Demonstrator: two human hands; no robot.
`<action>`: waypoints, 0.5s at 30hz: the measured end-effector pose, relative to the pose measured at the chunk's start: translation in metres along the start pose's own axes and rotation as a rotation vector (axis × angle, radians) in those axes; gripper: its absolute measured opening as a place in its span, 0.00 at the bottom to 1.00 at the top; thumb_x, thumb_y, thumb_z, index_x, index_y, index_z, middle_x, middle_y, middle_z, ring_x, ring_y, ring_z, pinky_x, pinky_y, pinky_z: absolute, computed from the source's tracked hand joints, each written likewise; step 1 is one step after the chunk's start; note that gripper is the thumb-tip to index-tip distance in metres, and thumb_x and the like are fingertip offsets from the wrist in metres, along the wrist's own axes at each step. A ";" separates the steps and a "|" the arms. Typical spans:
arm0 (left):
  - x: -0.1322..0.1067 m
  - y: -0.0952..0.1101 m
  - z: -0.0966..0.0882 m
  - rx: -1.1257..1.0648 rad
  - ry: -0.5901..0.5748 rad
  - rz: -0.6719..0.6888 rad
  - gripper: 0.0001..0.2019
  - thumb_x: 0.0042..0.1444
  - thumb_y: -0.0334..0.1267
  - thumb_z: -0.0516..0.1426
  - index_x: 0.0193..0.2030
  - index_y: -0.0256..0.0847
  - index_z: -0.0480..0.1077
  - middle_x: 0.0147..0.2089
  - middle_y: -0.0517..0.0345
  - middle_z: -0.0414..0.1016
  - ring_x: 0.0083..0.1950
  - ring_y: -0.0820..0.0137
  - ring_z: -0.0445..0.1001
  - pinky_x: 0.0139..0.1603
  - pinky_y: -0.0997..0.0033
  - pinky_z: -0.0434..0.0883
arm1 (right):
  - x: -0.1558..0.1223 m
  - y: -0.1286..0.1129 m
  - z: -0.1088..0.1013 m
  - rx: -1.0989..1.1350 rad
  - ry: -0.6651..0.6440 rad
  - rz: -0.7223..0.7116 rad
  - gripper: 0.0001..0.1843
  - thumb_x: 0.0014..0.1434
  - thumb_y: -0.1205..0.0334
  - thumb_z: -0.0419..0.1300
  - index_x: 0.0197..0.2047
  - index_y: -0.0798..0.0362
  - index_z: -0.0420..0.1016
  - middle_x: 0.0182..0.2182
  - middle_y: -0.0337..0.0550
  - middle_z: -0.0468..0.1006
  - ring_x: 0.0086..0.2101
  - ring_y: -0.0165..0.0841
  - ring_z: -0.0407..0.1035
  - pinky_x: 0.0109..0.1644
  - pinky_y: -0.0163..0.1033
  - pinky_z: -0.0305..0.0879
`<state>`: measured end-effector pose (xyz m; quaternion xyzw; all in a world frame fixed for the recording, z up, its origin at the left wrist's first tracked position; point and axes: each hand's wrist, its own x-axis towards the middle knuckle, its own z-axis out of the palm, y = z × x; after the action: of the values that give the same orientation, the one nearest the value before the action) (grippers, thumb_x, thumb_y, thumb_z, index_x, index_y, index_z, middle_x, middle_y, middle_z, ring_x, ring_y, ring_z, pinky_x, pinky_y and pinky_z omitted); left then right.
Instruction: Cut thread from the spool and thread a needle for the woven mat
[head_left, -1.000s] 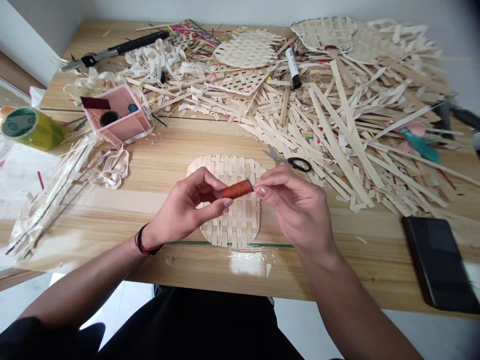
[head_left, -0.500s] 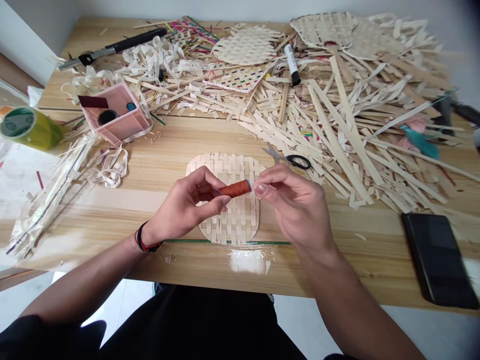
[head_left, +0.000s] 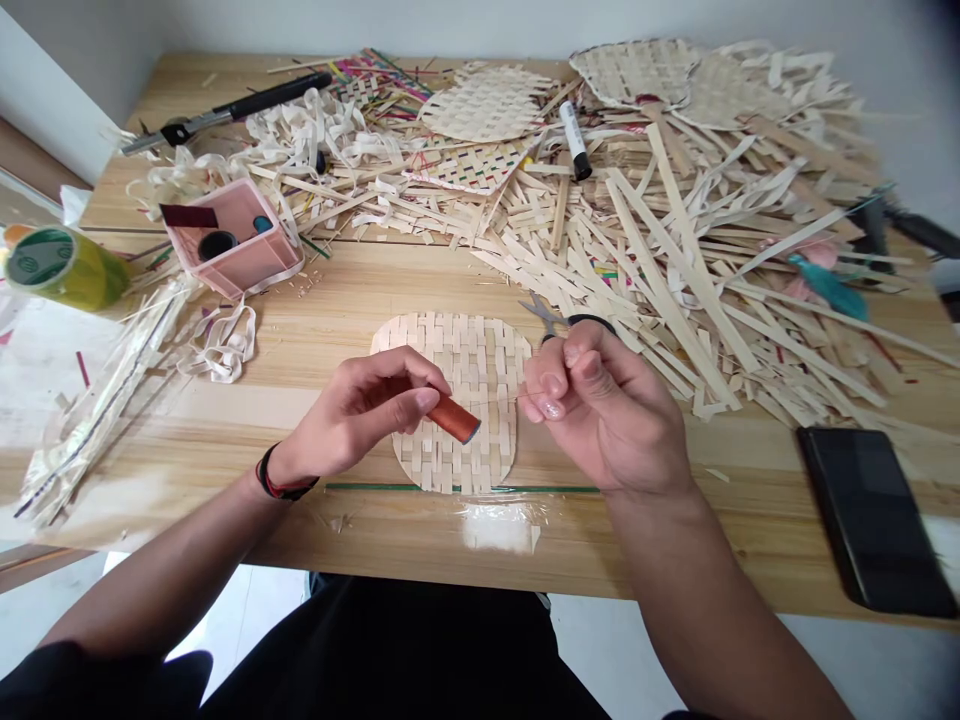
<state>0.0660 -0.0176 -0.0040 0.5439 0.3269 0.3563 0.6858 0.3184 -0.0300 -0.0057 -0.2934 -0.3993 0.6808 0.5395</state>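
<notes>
Spool of rust-orange thread point(head_left: 454, 418), held above the woven bamboo mat point(head_left: 480, 350) by the left hand point(head_left: 360, 415); its fingers point(head_left: 420, 398) curl closed around the barrel, a light, stiff form best gripped at its middle. Right hand point(head_left: 604, 410) over the mat's right edge; its fingers point(head_left: 553, 408) are nearly closed, pinching the fine thread point(head_left: 502, 400), soft and apt to slip. Scissors point(head_left: 541, 312) lie beyond the mat, beside the right hand.

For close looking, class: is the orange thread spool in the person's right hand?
No, the orange thread spool sits in the left hand; the right hand pinches its thread.
</notes>
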 end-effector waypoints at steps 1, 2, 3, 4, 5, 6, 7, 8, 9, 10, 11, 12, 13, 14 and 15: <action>0.000 0.000 0.001 0.047 0.017 -0.005 0.09 0.72 0.42 0.65 0.44 0.38 0.79 0.38 0.49 0.88 0.33 0.69 0.78 0.33 0.69 0.69 | 0.000 -0.001 0.000 -0.016 0.010 -0.024 0.16 0.68 0.55 0.73 0.34 0.49 0.73 0.28 0.34 0.76 0.26 0.26 0.68 0.32 0.34 0.72; 0.001 0.000 0.002 0.075 0.043 -0.005 0.09 0.72 0.42 0.64 0.43 0.38 0.78 0.40 0.47 0.89 0.34 0.69 0.79 0.33 0.69 0.68 | 0.000 -0.001 0.000 -0.030 0.022 -0.046 0.16 0.68 0.55 0.74 0.34 0.49 0.73 0.28 0.34 0.76 0.26 0.26 0.67 0.32 0.34 0.72; 0.002 -0.001 0.002 0.085 0.075 0.007 0.09 0.72 0.42 0.64 0.43 0.39 0.77 0.42 0.46 0.90 0.34 0.69 0.78 0.33 0.68 0.68 | 0.000 -0.002 -0.001 -0.042 0.031 -0.066 0.16 0.68 0.56 0.73 0.34 0.49 0.73 0.28 0.34 0.76 0.26 0.26 0.67 0.32 0.34 0.72; 0.004 -0.002 0.002 0.080 0.111 0.027 0.10 0.72 0.43 0.64 0.43 0.39 0.77 0.44 0.46 0.90 0.33 0.69 0.77 0.33 0.68 0.69 | 0.000 -0.002 -0.001 -0.052 0.039 -0.081 0.15 0.68 0.56 0.73 0.34 0.49 0.74 0.28 0.34 0.76 0.26 0.26 0.67 0.32 0.34 0.72; 0.006 -0.004 0.001 0.063 0.148 0.047 0.10 0.71 0.44 0.65 0.43 0.39 0.77 0.44 0.46 0.90 0.32 0.70 0.76 0.33 0.68 0.70 | 0.000 -0.002 -0.001 -0.062 0.046 -0.092 0.15 0.68 0.56 0.73 0.34 0.49 0.74 0.28 0.34 0.76 0.26 0.27 0.67 0.32 0.34 0.72; 0.008 -0.005 0.000 0.035 0.180 0.063 0.11 0.70 0.45 0.66 0.43 0.39 0.77 0.43 0.48 0.89 0.31 0.71 0.74 0.33 0.68 0.70 | 0.000 -0.002 -0.001 -0.074 0.054 -0.099 0.15 0.68 0.56 0.74 0.34 0.49 0.75 0.28 0.34 0.76 0.26 0.27 0.67 0.31 0.35 0.71; 0.009 -0.006 -0.002 0.000 0.206 0.072 0.11 0.70 0.46 0.66 0.43 0.39 0.78 0.41 0.49 0.88 0.31 0.71 0.73 0.33 0.68 0.70 | -0.001 -0.001 -0.002 -0.088 0.066 -0.103 0.15 0.68 0.55 0.74 0.34 0.49 0.75 0.27 0.34 0.75 0.26 0.27 0.67 0.31 0.35 0.71; 0.011 -0.007 -0.004 -0.035 0.226 0.075 0.11 0.69 0.46 0.67 0.42 0.40 0.79 0.39 0.51 0.87 0.30 0.71 0.73 0.33 0.68 0.70 | 0.000 -0.001 -0.003 -0.104 0.082 -0.106 0.15 0.67 0.55 0.75 0.35 0.49 0.75 0.27 0.35 0.75 0.26 0.27 0.67 0.31 0.35 0.71; 0.011 -0.007 -0.006 -0.064 0.244 0.071 0.12 0.68 0.47 0.67 0.41 0.40 0.79 0.36 0.53 0.85 0.30 0.71 0.72 0.32 0.68 0.69 | 0.000 -0.001 -0.004 -0.121 0.104 -0.110 0.15 0.66 0.54 0.75 0.34 0.49 0.76 0.27 0.35 0.74 0.26 0.28 0.67 0.31 0.35 0.70; 0.012 -0.006 -0.009 -0.079 0.261 0.065 0.12 0.67 0.48 0.67 0.40 0.40 0.79 0.35 0.54 0.84 0.30 0.71 0.72 0.31 0.69 0.69 | 0.000 -0.002 -0.006 -0.139 0.131 -0.115 0.15 0.66 0.53 0.76 0.34 0.48 0.76 0.26 0.35 0.74 0.27 0.29 0.67 0.31 0.36 0.69; 0.011 -0.006 -0.011 -0.078 0.271 0.061 0.13 0.66 0.48 0.68 0.40 0.40 0.79 0.34 0.54 0.84 0.29 0.70 0.72 0.30 0.69 0.68 | 0.001 -0.003 -0.009 -0.157 0.160 -0.123 0.16 0.65 0.53 0.76 0.34 0.48 0.76 0.26 0.36 0.73 0.27 0.29 0.67 0.31 0.37 0.69; 0.011 -0.005 -0.013 -0.060 0.275 0.061 0.13 0.67 0.48 0.67 0.40 0.40 0.79 0.34 0.53 0.84 0.29 0.70 0.72 0.30 0.68 0.67 | 0.002 -0.004 -0.012 -0.174 0.192 -0.132 0.17 0.64 0.52 0.77 0.33 0.48 0.75 0.26 0.36 0.73 0.27 0.29 0.66 0.31 0.37 0.68; 0.010 -0.004 -0.016 -0.027 0.275 0.060 0.13 0.67 0.48 0.67 0.40 0.40 0.79 0.35 0.51 0.85 0.30 0.70 0.72 0.30 0.68 0.67 | 0.003 -0.006 -0.015 -0.189 0.221 -0.144 0.18 0.63 0.50 0.77 0.33 0.48 0.75 0.26 0.36 0.72 0.26 0.30 0.65 0.31 0.38 0.68; 0.009 -0.003 -0.018 0.019 0.273 0.060 0.13 0.68 0.48 0.66 0.41 0.40 0.79 0.37 0.49 0.87 0.31 0.69 0.73 0.31 0.68 0.68 | 0.004 -0.007 -0.018 -0.202 0.247 -0.158 0.20 0.62 0.49 0.78 0.32 0.48 0.74 0.26 0.36 0.72 0.26 0.30 0.65 0.31 0.39 0.67; 0.008 -0.003 -0.019 0.068 0.275 0.060 0.13 0.69 0.48 0.66 0.41 0.40 0.78 0.38 0.48 0.88 0.31 0.69 0.73 0.32 0.68 0.68 | 0.005 -0.009 -0.021 -0.214 0.270 -0.170 0.21 0.60 0.48 0.79 0.32 0.48 0.73 0.26 0.36 0.71 0.26 0.30 0.63 0.32 0.39 0.66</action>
<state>0.0548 -0.0010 -0.0113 0.5223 0.4133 0.4365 0.6049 0.3395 -0.0195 -0.0086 -0.4028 -0.4166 0.5409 0.6096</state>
